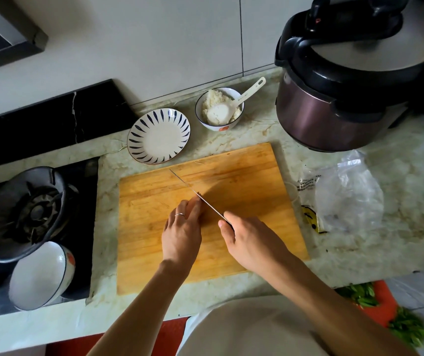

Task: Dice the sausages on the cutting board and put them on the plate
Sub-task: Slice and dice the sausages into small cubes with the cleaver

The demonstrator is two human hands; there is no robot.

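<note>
A wooden cutting board [231,181] fills the middle of the frame on a pale marble counter [398,242]. Near its centre the left hand [182,227], a ring on one finger, lies palm down with its fingers pressed together and curled over the sausage [198,194]; only a small reddish tip of the sausage shows just beyond the fingertips, the rest hidden under the hand. The right hand [252,242], just right of the left, grips the handle of a kitchen knife [193,191], fingers wrapped round it, thumb along the side. The blade runs diagonally toward the upper left, its flat close against the left hand's knuckles and its edge down at the sausage tip. Whether the blade has cut into the sausage cannot be told.

The plate [158,136], white with dark blue strokes round its rim, sits just above the board's upper left corner. To its right stands a bowl of rice [218,109] with a white rice paddle [247,96] in it. A pressure cooker [347,80] occupies the upper right, a clear plastic bag [344,194] lies right of the board, and a gas burner [26,211] and a tilted white bowl [41,276] sit at the left.
</note>
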